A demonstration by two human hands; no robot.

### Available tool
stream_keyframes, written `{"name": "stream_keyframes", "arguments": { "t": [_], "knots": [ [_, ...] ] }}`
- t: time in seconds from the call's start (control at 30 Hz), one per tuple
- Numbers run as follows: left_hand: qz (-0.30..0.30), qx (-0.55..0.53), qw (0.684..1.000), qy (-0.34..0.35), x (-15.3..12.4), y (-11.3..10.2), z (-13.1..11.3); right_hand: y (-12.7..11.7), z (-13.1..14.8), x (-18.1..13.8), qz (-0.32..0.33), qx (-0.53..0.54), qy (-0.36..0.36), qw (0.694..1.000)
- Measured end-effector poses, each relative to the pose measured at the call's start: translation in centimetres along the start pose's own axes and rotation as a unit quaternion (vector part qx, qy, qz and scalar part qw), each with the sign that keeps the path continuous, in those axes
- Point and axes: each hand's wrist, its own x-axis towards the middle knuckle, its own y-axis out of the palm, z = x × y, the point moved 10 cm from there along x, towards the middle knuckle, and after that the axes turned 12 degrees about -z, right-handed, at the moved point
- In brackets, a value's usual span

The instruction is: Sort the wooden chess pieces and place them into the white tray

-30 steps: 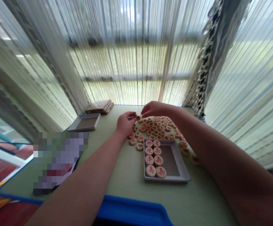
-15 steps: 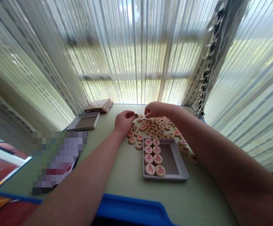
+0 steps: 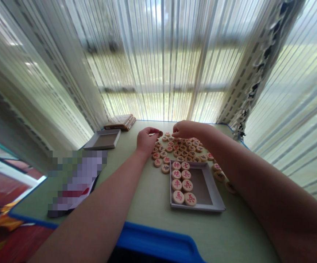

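My left hand point(image 3: 147, 139) pinches a xiangqi piece point(image 3: 161, 133) on edge between thumb and fingertips, at the far left of the scattered pieces. My right hand point(image 3: 189, 129) reaches over the far side of the pile with its fingers bent down and drawn together. Its fingertips are at the pieces, and whatever they may hold is hidden. Many round wooden xiangqi pieces point(image 3: 184, 153) with red or black characters lie face up below both hands. Nearer to me, a shallow white box point(image 3: 215, 190) holds two columns of red-character pieces point(image 3: 187, 185) along its left side.
At the back left stand a white box lid or tray point(image 3: 116, 144) and a small stack of books point(image 3: 120, 121). A blurred-out flat item point(image 3: 78, 182) lies on the left of the green table point(image 3: 153, 204). The blue table edge point(image 3: 158, 237) runs in front; sheer curtains point(image 3: 158, 73) hang behind.
The view has shifted slightly, so everything sits a little further right. My left hand still holds its piece. The right hand stays over the pile, fingers still bent down.
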Motion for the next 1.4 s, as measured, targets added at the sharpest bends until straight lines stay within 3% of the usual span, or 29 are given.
{"name": "stream_keyframes", "arguments": {
  "t": [0.17,0.4,0.5,0.63,0.8,0.93,1.07,1.13,1.2,1.3,1.4],
  "knots": [
    [0.027,-0.035,0.999,-0.011,-0.4,0.5,-0.5,-2.3,3.0,0.1,-0.067,0.062,-0.045,0.995],
    [0.052,-0.125,0.991,-0.014,-0.6,1.2,-1.1,-3.5,3.9,0.0,-0.09,-0.004,-0.041,0.995],
    [0.033,-0.154,0.987,-0.021,-0.6,1.0,-1.5,-4.4,4.0,-0.4,-0.101,-0.032,-0.031,0.994],
    [-0.011,-0.142,0.989,-0.033,-0.6,0.4,-1.6,-5.8,4.4,-1.1,-0.115,-0.051,-0.02,0.992],
    [0.019,-0.091,0.996,0.009,-0.8,1.1,-2.2,-6.4,4.2,-1.4,-0.104,-0.047,-0.005,0.993],
    [0.025,-0.049,0.998,0.036,-1.1,1.3,-2.3,-5.7,2.9,-2.4,-0.031,-0.027,0.03,0.999],
    [0.078,0.075,0.984,0.143,-2.3,2.5,-3.3,-3.1,2.8,-5.1,0.129,0.03,0.055,0.99],
    [0.105,0.122,0.97,0.181,-2.9,3.1,-3.5,-2.5,3.0,-6.3,0.155,0.031,0.068,0.985],
    [0.127,0.131,0.965,0.186,-3.1,3.5,-3.4,-2.6,3.3,-7.1,0.129,0.017,0.074,0.989],
    [0.117,0.143,0.962,0.2,-2.9,3.2,-3.6,-4.6,2.6,-8.1,-0.015,-0.013,0.11,0.994],
    [0.106,0.14,0.961,0.215,-2.9,3.0,-4.1,-5.7,0.6,-10.8,-0.134,0.028,0.174,0.975]
  ]
}}
